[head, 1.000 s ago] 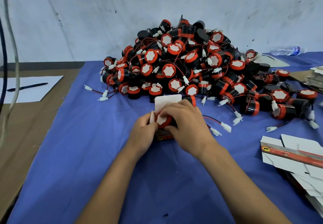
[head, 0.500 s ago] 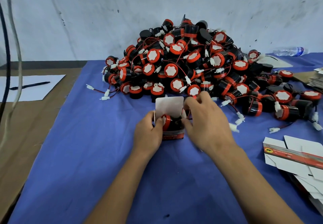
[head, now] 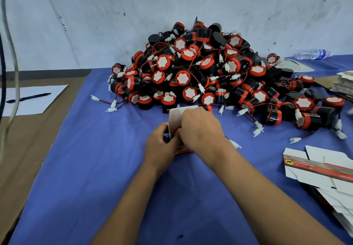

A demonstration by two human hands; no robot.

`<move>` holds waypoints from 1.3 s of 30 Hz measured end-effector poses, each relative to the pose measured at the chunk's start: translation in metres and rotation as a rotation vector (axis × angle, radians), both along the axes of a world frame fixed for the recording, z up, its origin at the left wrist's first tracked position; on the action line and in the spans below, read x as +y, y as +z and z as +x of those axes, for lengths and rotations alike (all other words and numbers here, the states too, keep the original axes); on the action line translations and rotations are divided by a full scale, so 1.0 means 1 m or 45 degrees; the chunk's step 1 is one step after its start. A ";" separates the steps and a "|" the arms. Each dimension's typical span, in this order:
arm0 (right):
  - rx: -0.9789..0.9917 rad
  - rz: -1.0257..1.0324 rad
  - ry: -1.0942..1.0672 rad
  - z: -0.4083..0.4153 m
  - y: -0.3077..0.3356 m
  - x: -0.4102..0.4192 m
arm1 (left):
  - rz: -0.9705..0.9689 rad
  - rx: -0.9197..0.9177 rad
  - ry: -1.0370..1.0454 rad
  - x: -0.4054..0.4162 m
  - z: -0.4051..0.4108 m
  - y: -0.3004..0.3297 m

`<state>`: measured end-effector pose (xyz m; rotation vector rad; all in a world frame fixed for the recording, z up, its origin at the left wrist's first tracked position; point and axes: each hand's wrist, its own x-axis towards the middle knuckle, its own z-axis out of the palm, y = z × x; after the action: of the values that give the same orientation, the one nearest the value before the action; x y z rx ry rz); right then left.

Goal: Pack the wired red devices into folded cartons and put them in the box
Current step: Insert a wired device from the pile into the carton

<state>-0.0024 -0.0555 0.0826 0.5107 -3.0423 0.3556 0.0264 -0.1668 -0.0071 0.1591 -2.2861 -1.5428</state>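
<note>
Under the hands lies a blue cloth [head: 95, 168], plain, with a few dark specks. The carton [head: 176, 117] between the left hand [head: 162, 145] and right hand [head: 200, 130] shows a white flap and a red printed strip low down. Beyond the hands, the heap of devices [head: 210, 72] is black-bodied with red rims, white faces, red and black wires and white plugs. To the right of the right hand, flat cartons [head: 315, 170] are white with a red band and a yellow-and-black emblem. Far left of the left hand, white paper [head: 34, 101] carries a dark pen [head: 28, 97] on brown board [head: 19, 149]. The wall [head: 95, 25] is pale grey, smudged.
</note>
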 end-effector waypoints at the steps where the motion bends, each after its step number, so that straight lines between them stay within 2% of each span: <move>1: -0.034 -0.032 -0.008 -0.003 0.001 0.003 | 0.036 -0.022 -0.023 -0.001 0.001 0.003; 5: -0.208 -0.052 -0.025 -0.014 0.001 0.010 | 0.103 -0.071 -0.039 0.001 0.003 0.008; 11: 0.035 0.037 -0.046 0.000 -0.013 0.010 | 0.068 -0.086 -0.002 0.009 0.002 0.003; 16: -0.083 0.008 0.007 -0.004 -0.013 0.007 | 0.048 -0.084 -0.091 0.005 0.005 0.006; 23: -0.092 -0.043 -0.016 -0.006 0.005 0.007 | -0.073 -0.078 -0.119 0.004 0.003 0.005; 27: -0.064 0.018 -0.040 -0.004 0.008 0.009 | -0.009 -0.113 -0.140 0.006 0.003 0.004; 31: -0.014 0.049 -0.062 -0.001 0.003 0.008 | 0.057 -0.110 -0.089 0.013 0.001 0.001; 39: -0.097 0.045 0.118 -0.004 0.006 0.021 | 0.093 -0.096 0.054 0.019 -0.002 -0.001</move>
<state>-0.0067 -0.0350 0.0884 0.6568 -3.1102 0.3325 0.0243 -0.1479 -0.0080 0.2878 -2.2687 -1.6259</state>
